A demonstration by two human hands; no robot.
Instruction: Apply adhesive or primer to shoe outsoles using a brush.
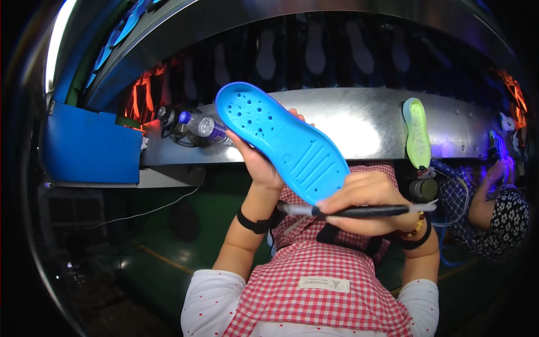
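Note:
A bright blue shoe sole (286, 143) is held up in front of me, tilted, with round holes in its upper-left part and ridged grooves toward the lower right. My left hand (261, 164) grips it from beneath and along its left edge; some fingertips show past the far edge. At the lower-right end, the fingers of my right hand (368, 196) pinch the sole's rim. That same hand also holds a slim black-handled brush (376, 212) crosswise, its pale tip pointing left, below the sole's end. Whether the tip touches anything I cannot tell.
A yellow-green sole (416, 135) lies on the metal bench (359, 121) to the right. Clear bottles (205, 126) stand at the left, near a blue box (92, 146). Dark sole shapes (315, 50) line the recess beyond. Another person (494, 216) works at the right.

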